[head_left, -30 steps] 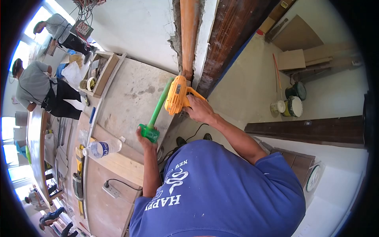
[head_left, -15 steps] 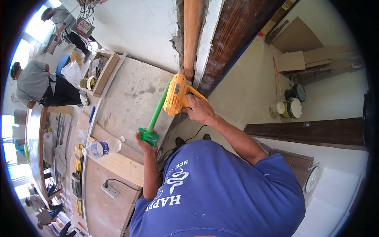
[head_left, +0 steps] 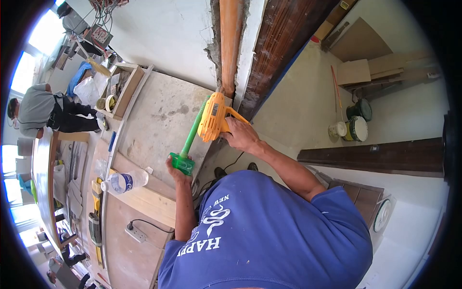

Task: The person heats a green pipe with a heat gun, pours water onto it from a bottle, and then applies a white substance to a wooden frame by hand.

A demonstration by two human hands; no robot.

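My right hand (head_left: 244, 137) is closed round the rear handle of a yellow power tool (head_left: 211, 120), whose narrow front end sits close to the foot of an orange-brown wooden strip (head_left: 231, 43) set in the chipped wall. A green plastic tube (head_left: 193, 132) runs along the tool's side and ends in a green block-like piece (head_left: 182, 164). My left hand (head_left: 178, 176) grips that green piece, with the thumb along its side. Below them lies the edge of a stained grey board (head_left: 163, 106). A black cord (head_left: 236, 161) shows on the floor below the tool.
Left of my arm, a water bottle (head_left: 125, 182), a yellow level (head_left: 96, 202) and a power strip (head_left: 135, 234) lie on the worktop. A wooden tray (head_left: 129, 91) holds odds and ends. Buckets (head_left: 357, 129) stand at right. A person (head_left: 41, 108) is at a far table.
My hands and the power tool have barely moved. The person at the far left has shifted left and bends nearer to the table. People farther off have moved too.
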